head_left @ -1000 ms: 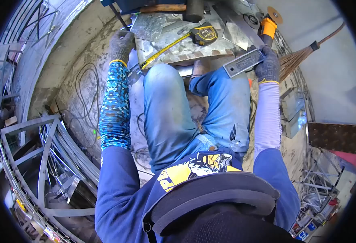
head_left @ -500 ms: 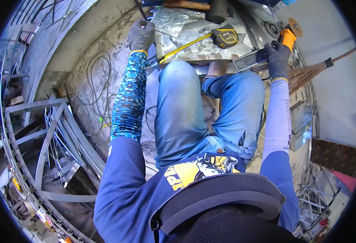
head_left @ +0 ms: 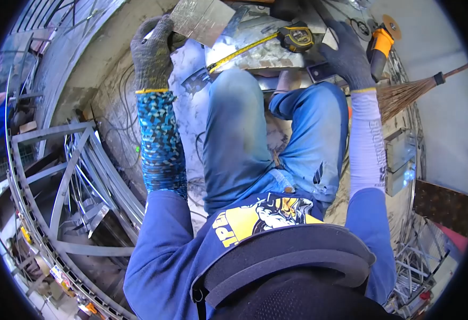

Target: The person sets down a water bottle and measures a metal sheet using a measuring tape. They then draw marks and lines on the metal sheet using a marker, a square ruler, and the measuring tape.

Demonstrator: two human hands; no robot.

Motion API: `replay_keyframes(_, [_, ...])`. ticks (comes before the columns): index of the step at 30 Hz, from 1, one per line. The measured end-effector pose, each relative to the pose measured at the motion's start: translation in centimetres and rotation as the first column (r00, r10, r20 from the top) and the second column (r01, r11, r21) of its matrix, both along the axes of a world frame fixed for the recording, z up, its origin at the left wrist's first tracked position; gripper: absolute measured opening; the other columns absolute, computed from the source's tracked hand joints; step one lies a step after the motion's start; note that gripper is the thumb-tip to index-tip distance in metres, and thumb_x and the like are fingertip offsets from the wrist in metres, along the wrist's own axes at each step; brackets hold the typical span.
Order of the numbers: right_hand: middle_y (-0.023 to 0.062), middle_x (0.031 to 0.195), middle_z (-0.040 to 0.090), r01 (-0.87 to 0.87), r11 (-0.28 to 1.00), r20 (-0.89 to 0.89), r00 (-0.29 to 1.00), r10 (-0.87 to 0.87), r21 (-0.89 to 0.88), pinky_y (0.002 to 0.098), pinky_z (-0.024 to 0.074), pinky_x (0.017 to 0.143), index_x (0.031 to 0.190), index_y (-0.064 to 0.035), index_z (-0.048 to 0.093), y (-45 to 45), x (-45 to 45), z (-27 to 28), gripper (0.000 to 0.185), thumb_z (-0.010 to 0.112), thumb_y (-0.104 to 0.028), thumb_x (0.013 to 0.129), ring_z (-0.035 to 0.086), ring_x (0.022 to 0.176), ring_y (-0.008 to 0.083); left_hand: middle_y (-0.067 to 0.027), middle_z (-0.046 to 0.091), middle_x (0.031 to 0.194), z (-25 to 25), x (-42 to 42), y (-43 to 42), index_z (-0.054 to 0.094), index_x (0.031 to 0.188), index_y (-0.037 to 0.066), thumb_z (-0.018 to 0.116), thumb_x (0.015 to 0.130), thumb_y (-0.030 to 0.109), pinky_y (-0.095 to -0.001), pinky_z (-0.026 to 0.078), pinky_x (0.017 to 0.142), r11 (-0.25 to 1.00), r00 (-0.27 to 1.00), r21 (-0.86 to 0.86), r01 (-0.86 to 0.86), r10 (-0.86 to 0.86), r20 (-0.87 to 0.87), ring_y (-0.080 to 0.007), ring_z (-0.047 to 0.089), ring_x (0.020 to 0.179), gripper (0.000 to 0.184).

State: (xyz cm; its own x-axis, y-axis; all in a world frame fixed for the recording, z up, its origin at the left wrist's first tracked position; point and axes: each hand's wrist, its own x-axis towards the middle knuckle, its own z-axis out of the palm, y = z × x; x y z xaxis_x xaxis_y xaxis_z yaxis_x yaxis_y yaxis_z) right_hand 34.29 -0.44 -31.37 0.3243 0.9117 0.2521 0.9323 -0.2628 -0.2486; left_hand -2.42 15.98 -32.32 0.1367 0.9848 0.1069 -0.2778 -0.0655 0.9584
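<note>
My left hand, in a grey knitted glove, pinches the corner of a flat sheet-metal plate, which is raised and tilted at the top. A small pale tip shows between its fingers; I cannot tell what it is. My right hand, in a dark glove, has its fingers stretched out over the right side of the metal work surface. Partly under it lies a dark flat metal piece. A black and yellow tape measure lies between my hands, its yellow blade drawn out leftward.
An orange angle grinder with a tan disc stands right of my right hand. A straw broom leans beyond it. Welded metal frames and loose bars crowd the left. A cable lies on the floor. A hammer head shows at the top.
My left hand has come nearer, lifting the metal plate off the work surface. My right hand has moved away from the angle grinder, leftward, and its fingers have spread.
</note>
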Motion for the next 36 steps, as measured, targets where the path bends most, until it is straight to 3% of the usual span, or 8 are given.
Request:
replay_keyframes(5, [0.0202,0.143,0.053,-0.206,0.963,0.006,0.978,0.210,-0.173,0.0448,0.0453,0.106,0.139,-0.0134,0.055,4.5,-2.7,-2.8,0.073,0.074,-0.047,0.077,0.051,0.132,0.0372,-0.0172,0.070,0.098,1.9,1.2,-9.4,0.064,0.110,-0.007,0.066,0.093,0.005,-0.0319,0.062,0.068,0.992,0.982,0.094,0.090,-0.072,-0.177,-0.0237,0.072,0.080,0.021])
replay_keyframes(11, [0.0172,0.112,0.067,-0.233,0.952,0.089,0.963,0.255,-0.197,0.0449,0.0548,0.089,0.128,-0.0123,0.060,3.7,-1.9,-1.8,0.063,0.078,-0.037,0.073,0.067,0.105,0.0332,-0.0116,0.068,0.085,1.9,5.4,-17.5,0.063,0.115,-0.004,0.065,0.093,0.016,-0.0292,0.054,0.059,0.900,0.948,-0.321,0.295,-0.234,0.215,-0.0176,0.067,0.064,0.029])
replay_keyframes(17, [0.0243,0.105,0.069,0.088,0.986,-0.110,0.988,-0.105,-0.144,0.0451,0.0513,0.090,0.114,-0.0042,0.067,-5.3,1.2,4.7,0.053,0.068,-0.045,0.081,0.065,0.103,0.0401,-0.0113,0.069,0.098,-0.2,7.7,-18.0,0.067,0.111,-0.004,0.065,0.093,0.014,-0.0336,0.059,0.070,0.831,0.863,-0.329,0.450,-0.499,-0.080,-0.0180,0.069,0.079,0.026])
replay_keyframes(20, [0.0129,0.099,0.068,-0.085,0.980,-0.276,0.960,0.034,-0.177,0.0377,0.0554,0.079,0.121,-0.0061,0.064,-10.3,6.6,2.3,0.057,0.077,-0.037,0.076,0.068,0.089,0.0244,-0.0065,0.069,0.083,-1.7,9.3,-16.7,0.071,0.106,0.002,0.069,0.092,0.020,-0.0246,0.050,0.058,0.872,0.815,-0.031,0.489,-0.469,-0.341,-0.0099,0.063,0.065,0.024])
replay_keyframes(23, [0.0068,0.084,0.065,0.101,0.992,-0.616,0.778,-0.123,-0.071,0.0300,0.0514,0.069,0.117,-0.0016,0.064,-16.5,5.1,2.1,0.050,0.074,-0.037,0.083,0.063,0.074,0.0149,-0.0129,0.068,0.111,-4.0,10.2,-15.7,0.071,0.113,0.004,0.072,0.081,0.011,-0.0368,0.053,0.092,0.736,0.729,0.323,0.596,-0.327,-0.601,-0.0294,0.066,0.104,0.033])
replay_keyframes(30, [0.0016,0.089,0.062,0.163,0.952,-0.767,0.564,-0.305,-0.259,0.0252,0.0468,0.063,0.121,-0.0015,0.060,-23.7,0.6,-0.8,0.048,0.070,-0.033,0.087,0.057,0.071,0.0085,-0.0050,0.067,0.081,-4.3,11.2,-18.9,0.068,0.102,0.001,0.066,0.094,0.018,-0.0271,0.053,0.061,0.895,0.873,-0.111,0.433,-0.447,-0.197,-0.0124,0.064,0.068,0.019])
replay_keyframes(31, [-0.0008,0.088,0.059,0.180,0.936,-0.803,0.481,-0.353,-0.304,0.0233,0.0432,0.060,0.123,-0.0032,0.059,-24.1,0.3,-1.4,0.051,0.070,-0.035,0.084,0.053,0.069,0.0060,-0.0056,0.067,0.086,-3.5,10.7,-19.7,0.068,0.104,0.002,0.066,0.094,0.018,-0.0275,0.055,0.063,0.753,0.852,-0.401,0.521,-0.489,0.188,-0.0134,0.065,0.072,0.019])
replay_keyframes(36, [0.0107,0.104,0.064,0.040,0.967,-0.695,0.688,-0.210,-0.253,0.0316,0.0531,0.079,0.126,0.0001,0.058,-24.7,0.9,-0.5,0.056,0.069,-0.018,0.075,0.063,0.087,0.0167,-0.0064,0.068,0.091,-3.0,10.8,-20.6,0.068,0.104,0.001,0.066,0.094,0.016,-0.0290,0.057,0.070,0.814,0.870,-0.344,0.467,-0.494,0.013,-0.0158,0.066,0.080,0.019])
